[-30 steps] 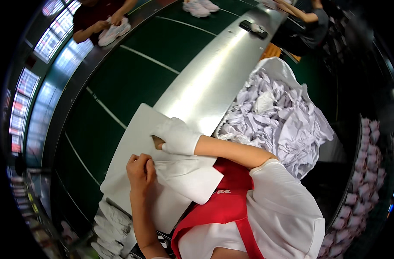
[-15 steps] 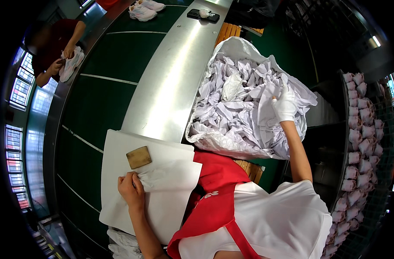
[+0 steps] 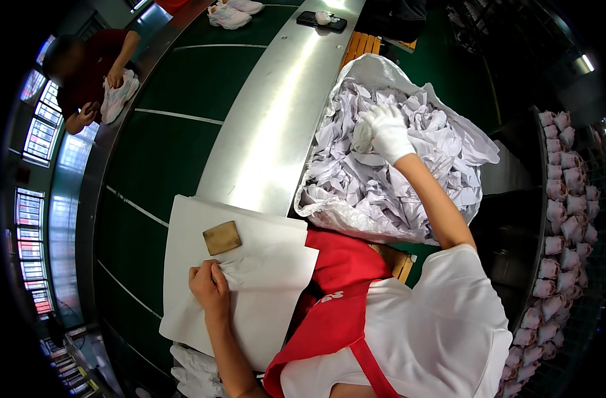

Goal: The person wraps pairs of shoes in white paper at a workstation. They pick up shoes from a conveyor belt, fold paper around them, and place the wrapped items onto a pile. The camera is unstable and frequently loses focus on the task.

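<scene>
My left hand (image 3: 210,286) is bare and pinches a crumpled corner of the top white paper sheet (image 3: 269,292) on a stack of sheets (image 3: 183,265). A small brown block (image 3: 222,237) lies on the stack just above that hand. My right hand (image 3: 387,131), in a white glove, reaches into a large plastic bag (image 3: 356,222) filled with crumpled white paper (image 3: 362,179). It grips a balled wad of paper (image 3: 364,136) at the top of the pile.
A long shiny metal strip (image 3: 276,119) runs beside a green conveyor belt (image 3: 163,146). Another person (image 3: 94,69) at far left handles a white shoe (image 3: 117,96). Rows of paper-stuffed items (image 3: 561,219) line racks at right. A phone (image 3: 321,21) lies at the far end.
My right hand left the sheet near the brown block, swung to the bag and now closes on a paper wad. My left hand stayed on the sheet, bunching its corner.
</scene>
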A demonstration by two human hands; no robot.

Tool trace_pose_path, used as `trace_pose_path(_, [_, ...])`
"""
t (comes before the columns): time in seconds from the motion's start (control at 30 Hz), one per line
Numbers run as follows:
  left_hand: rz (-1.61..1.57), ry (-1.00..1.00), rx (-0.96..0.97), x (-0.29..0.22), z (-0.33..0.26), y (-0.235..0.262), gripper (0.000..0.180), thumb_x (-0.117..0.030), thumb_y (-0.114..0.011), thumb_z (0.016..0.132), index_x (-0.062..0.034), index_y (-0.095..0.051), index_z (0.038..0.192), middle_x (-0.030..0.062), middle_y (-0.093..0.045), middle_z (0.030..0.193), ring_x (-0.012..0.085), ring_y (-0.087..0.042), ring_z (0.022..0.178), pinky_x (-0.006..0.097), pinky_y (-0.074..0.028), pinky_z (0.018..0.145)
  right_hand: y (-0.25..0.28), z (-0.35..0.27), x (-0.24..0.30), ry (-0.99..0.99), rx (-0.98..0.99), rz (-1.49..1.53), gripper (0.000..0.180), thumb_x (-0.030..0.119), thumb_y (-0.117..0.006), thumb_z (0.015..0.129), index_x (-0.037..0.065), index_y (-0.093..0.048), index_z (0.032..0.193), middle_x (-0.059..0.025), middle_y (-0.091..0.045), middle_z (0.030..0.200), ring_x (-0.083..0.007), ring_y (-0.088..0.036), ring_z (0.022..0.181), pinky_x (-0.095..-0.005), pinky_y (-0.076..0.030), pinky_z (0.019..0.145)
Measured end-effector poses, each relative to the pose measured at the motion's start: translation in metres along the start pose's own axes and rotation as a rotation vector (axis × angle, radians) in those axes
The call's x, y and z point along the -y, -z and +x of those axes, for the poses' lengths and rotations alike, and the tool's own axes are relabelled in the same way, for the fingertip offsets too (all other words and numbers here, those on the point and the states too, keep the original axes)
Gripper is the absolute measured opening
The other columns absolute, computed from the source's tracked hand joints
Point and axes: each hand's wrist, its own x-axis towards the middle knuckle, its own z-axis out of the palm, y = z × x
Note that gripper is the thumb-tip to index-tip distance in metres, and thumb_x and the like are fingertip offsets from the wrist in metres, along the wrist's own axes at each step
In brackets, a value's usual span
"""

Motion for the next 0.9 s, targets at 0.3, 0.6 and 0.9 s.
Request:
trace_pose_path(0.3, [0.030,-0.053,-0.008,0.003,0.002,0.001,0.008,-0.004,-0.053,0.083,-0.0026,-0.058,0.077,0.0091,-0.056,0.065,0.0260,-0.048,0.060,0.037,-0.040,0.069,-0.010,0.026,-0.015,-0.044,0.111,0.583,0.042,0.014,-0.064,0.068,0.008,-0.061,0.110,-0.0093,-0.063,0.112,-0.0284,-0.059,0.104,-0.0354,-0.046,0.089])
trace_pose_path(0.6, [0.040,-0.117,-0.214,-0.018,0.012,0.025,0.032,-0.005,-0.059,0.081,-0.0010,-0.055,0.112,0.0158,-0.056,0.107,0.0298,-0.053,0.100,0.044,-0.037,0.097,0.110,0.023,0.059,0.022,0.307,2.094,0.088,0.041,-0.081,0.069,0.002,-0.039,0.135,-0.0135,-0.059,0.119,-0.0246,-0.058,0.111,-0.0369,-0.047,0.095])
trace_pose_path(0.9, [-0.536,0.134,-0.014,-0.089,0.042,0.038,0.062,-0.013,-0.078,0.071,-0.0013,-0.046,0.124,0.0128,-0.048,0.120,0.0246,-0.054,0.099,0.034,-0.045,0.086,0.181,0.014,0.219,0.296,0.508,2.378,0.093,0.043,-0.073,0.075,-0.004,-0.027,0.141,-0.0155,-0.048,0.130,-0.0221,-0.048,0.120,-0.0345,-0.038,0.102])
